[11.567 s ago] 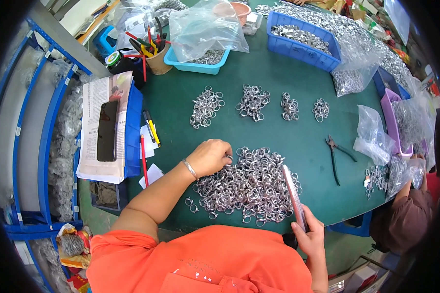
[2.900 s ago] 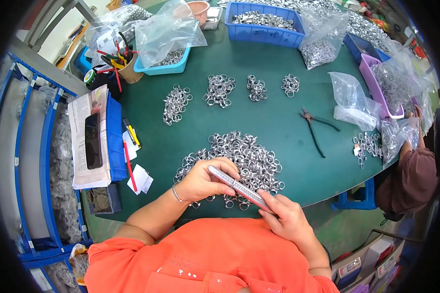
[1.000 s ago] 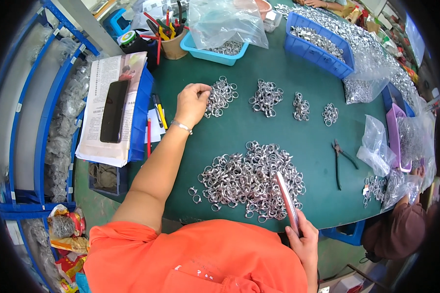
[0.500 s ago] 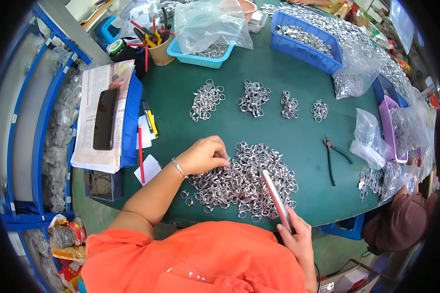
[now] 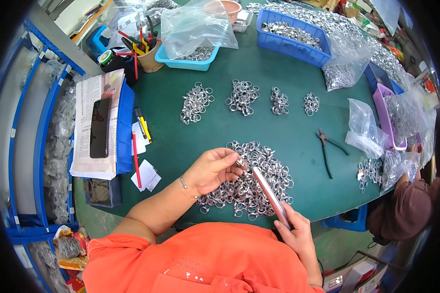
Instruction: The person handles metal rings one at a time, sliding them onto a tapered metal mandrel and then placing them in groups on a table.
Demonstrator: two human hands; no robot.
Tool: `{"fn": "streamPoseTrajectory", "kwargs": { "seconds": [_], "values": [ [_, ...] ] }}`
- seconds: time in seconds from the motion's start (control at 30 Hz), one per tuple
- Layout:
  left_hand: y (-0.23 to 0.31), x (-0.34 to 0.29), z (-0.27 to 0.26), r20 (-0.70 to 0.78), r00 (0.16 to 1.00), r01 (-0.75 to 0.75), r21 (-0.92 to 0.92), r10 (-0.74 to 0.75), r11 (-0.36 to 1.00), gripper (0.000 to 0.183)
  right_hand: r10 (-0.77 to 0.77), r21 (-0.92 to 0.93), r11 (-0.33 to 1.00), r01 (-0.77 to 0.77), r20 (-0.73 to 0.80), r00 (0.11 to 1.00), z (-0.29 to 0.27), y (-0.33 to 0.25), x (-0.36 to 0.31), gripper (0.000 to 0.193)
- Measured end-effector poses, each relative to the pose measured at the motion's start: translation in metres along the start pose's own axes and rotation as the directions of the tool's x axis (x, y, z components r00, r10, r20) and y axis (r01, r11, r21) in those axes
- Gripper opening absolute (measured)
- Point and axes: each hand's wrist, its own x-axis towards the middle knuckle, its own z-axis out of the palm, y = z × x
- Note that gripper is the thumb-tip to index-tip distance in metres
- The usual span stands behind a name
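Note:
A big heap of silvery metal rings [image 5: 259,188] lies on the green table in front of me. Above its left part, my left hand [image 5: 213,171] pinches a small metal ring [image 5: 240,163] between thumb and fingers. My right hand [image 5: 294,227] is wrapped round the lower end of a slim, straight, pinkish-red bar-shaped tool [image 5: 273,198] with a pale edge. Its upper end points at the held ring, a small gap away. What kind of tool it is I cannot tell. Farther off, several smaller ring piles [image 5: 243,97] stand in a row.
Dark-handled pliers [image 5: 325,149] lie right of the heap. Blue bins [image 5: 296,46], a light-blue tray [image 5: 186,64] and plastic bags [image 5: 364,129] stand around the far and right sides. A phone [image 5: 100,128] rests on newspaper at left. Another person's dark sleeve [image 5: 401,210] shows at right.
My left hand has lifted from the heap and turned, bringing a ring up beside the tool's upper end. The tool stays in my right hand. The whole view has shifted slightly.

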Motion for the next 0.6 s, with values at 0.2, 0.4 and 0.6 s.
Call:
{"fn": "streamPoseTrajectory", "kwargs": {
  "seconds": [0.2, 0.4, 0.6],
  "values": [
    [0.0003, -0.0005, 0.0030, 0.043, 0.998, 0.040, -0.074, -0.037, 0.996, 0.014, -0.011, 0.002, 1.000, 0.011, -0.014, 1.000, -0.0003, 0.0030, 0.0008, 0.048],
    [-0.0017, -0.0031, 0.0060, 0.104, 0.993, -0.060, -0.013, 0.061, 0.998, 0.013, -0.028, -0.001, 1.000, 0.028, -0.019, 0.999, -0.0010, -0.0012, 0.0041, 0.047],
    [-0.0016, -0.0033, 0.0058, 0.131, 0.991, -0.036, -0.040, 0.041, 0.999, 0.015, -0.044, 0.008, 0.999, 0.044, -0.037, 0.998, 0.0002, 0.0014, 0.0023, 0.047]
  ]
}}
